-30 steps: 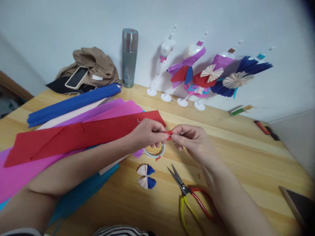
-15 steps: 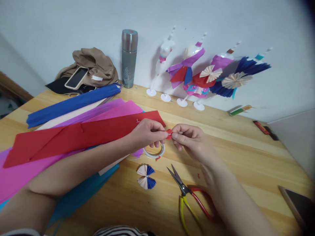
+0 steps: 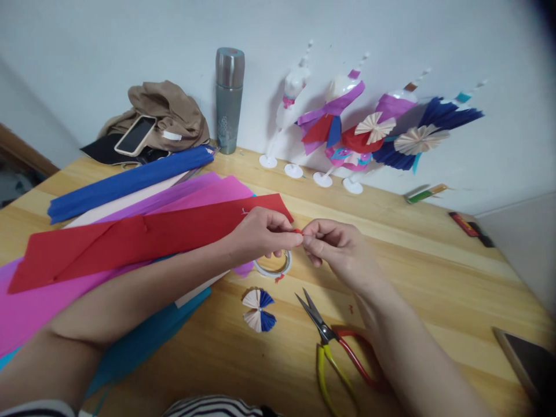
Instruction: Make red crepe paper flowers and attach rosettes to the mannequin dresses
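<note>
Several crepe-paper sheets point(image 3: 99, 249) spread from the left edge of the worktop point(image 3: 425, 260), then one cream-and-blue paper bow point(image 3: 266, 318) toward the front edge. With left hand point(image 3: 264, 231), thumb pressed to fingertips, pinching a small red paper scrap point(image 3: 297, 230) above the middle, tape roll point(image 3: 288, 264) partly hidden behind; with right hand point(image 3: 336, 246), likewise pinching the scrap's other end. Nearer the front edge, scissors point(image 3: 324, 333) with blades parted.

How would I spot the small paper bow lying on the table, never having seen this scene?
On the wooden table, find the left hand, then the tape roll just below it in the picture. Below that, left of the scissors, lies a small pleated bow. Unlike the plain cream bows by the wall, it is half cream, half dark blue.
</note>
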`<state>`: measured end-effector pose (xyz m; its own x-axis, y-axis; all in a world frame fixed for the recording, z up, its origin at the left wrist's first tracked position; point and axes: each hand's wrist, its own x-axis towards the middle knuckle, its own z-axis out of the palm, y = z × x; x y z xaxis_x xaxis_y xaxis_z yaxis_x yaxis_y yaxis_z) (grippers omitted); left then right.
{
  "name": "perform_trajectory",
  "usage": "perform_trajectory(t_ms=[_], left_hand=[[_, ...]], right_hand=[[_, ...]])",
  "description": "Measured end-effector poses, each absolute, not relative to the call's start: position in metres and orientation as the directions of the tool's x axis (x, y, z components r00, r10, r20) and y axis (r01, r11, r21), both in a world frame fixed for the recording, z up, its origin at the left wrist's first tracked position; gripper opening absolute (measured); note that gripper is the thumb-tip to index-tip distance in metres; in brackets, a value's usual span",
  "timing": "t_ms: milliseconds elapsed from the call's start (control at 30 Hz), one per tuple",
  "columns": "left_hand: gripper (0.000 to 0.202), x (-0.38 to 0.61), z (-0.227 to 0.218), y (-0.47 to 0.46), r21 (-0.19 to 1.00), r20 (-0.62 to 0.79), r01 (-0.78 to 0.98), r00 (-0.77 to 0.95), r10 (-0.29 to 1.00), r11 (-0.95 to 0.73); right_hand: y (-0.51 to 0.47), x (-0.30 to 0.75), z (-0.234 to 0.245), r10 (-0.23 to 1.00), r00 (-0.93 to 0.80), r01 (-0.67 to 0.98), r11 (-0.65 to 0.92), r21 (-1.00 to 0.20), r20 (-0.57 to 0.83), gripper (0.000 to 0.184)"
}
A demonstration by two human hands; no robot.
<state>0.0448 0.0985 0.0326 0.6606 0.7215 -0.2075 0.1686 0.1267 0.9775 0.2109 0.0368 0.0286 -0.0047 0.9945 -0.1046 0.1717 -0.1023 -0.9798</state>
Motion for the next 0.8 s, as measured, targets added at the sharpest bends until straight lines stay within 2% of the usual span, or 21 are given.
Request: perform_trajectory(t_ms=[400, 533, 633, 800], left_hand=[[0.011, 0.045, 0.032, 0.100, 0.973, -0.230, 0.146, 0.678, 0.698, 0.180], [0.012, 0.045, 0.036, 0.098, 0.973, -0.227, 0.124, 0.656, 0.720, 0.194], [0.013, 0.045, 0.038, 0.095, 0.984, -0.178, 0.113, 0.624, 0.761, 0.138], [0.014, 0.045, 0.035, 0.090, 0.995, 0.028, 0.056, 0.610, 0.792, -0.079]], right_hand=[[0.036, 0.215, 0.028, 0.998, -0.014, 0.147, -0.065, -0.987, -0.068, 0.021], [0.033, 0.221, 0.029, 0.996, 0.080, 0.102, 0.021, -0.995, 0.029, 0.014], [0.026, 0.215, 0.036, 0.985, 0.136, 0.211, 0.079, -0.974, 0.109, 0.007], [0.017, 0.199, 0.040, 0.962, 0.113, 0.426, 0.180, -0.887, 0.250, 0.007]])
